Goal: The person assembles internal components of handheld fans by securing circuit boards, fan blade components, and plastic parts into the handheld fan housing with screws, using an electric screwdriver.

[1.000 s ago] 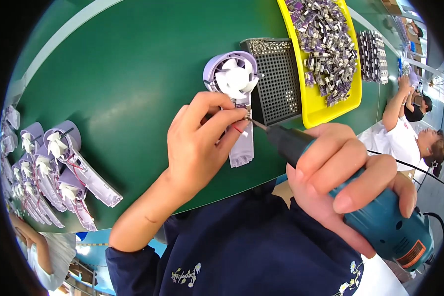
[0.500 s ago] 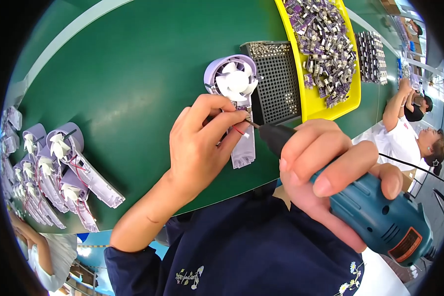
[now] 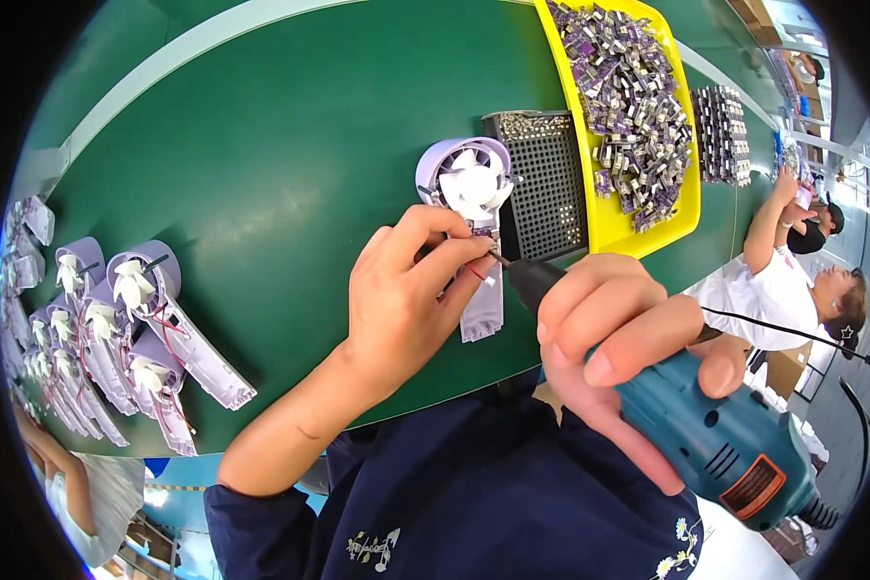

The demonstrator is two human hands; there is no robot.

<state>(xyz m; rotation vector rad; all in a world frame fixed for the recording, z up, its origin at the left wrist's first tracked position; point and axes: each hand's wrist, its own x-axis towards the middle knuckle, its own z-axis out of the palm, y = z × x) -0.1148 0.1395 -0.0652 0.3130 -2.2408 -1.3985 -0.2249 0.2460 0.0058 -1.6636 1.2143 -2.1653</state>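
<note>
A lilac fan housing (image 3: 483, 314) with white blades (image 3: 474, 186) lies on the green table, its long handle half toward me. My left hand (image 3: 396, 300) is closed over the handle just below the fan, thumb and fingertips pinched beside a small purple circuit board (image 3: 484, 222). A red wire shows by the fingertips. Wrapped around a teal electric screwdriver (image 3: 706, 416), my right hand (image 3: 609, 324) holds it slanted, with the black nose (image 3: 532, 282) toward the board. The bit reaches the left fingertips; the screw under it is hidden or too small to tell.
Beyond the housing lies a black perforated tray (image 3: 546, 188) with small screws. A yellow tray (image 3: 691, 217) heaped with purple circuit boards adjoins it, and stacked boards (image 3: 720, 135) stand farther right. Several similar fan housings (image 3: 203, 358) lie at the left. Other people sit around the table.
The whole view has shifted a little, so the table things appear lower. Both hands keep their grips, and the screwdriver bit stays at the same spot on the housing.
</note>
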